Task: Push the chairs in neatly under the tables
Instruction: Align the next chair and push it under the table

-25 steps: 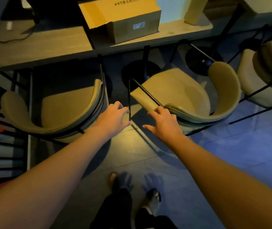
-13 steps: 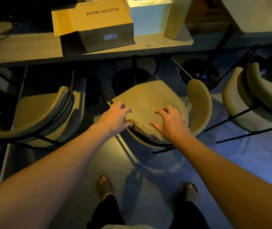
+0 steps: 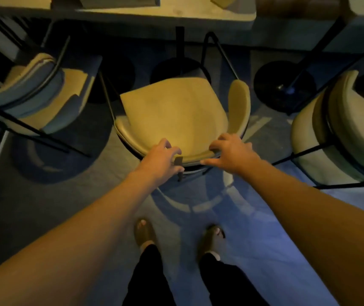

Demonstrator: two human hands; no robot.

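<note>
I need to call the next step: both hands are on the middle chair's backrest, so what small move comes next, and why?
Probably push the middle chair straight forward toward the table. Left hand and right hand already rest on its curved back, yet almost the whole seat lies out in front of the table edge, with the table's pedestal base just ahead.

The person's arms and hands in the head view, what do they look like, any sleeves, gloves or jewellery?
Both arms are bare from the bottom edge of the picture to the fingers: no sleeves show. The left hand and the right hand wear no gloves, and no rings, watch or bracelets can be seen. The dim light blurs finer detail.
</note>
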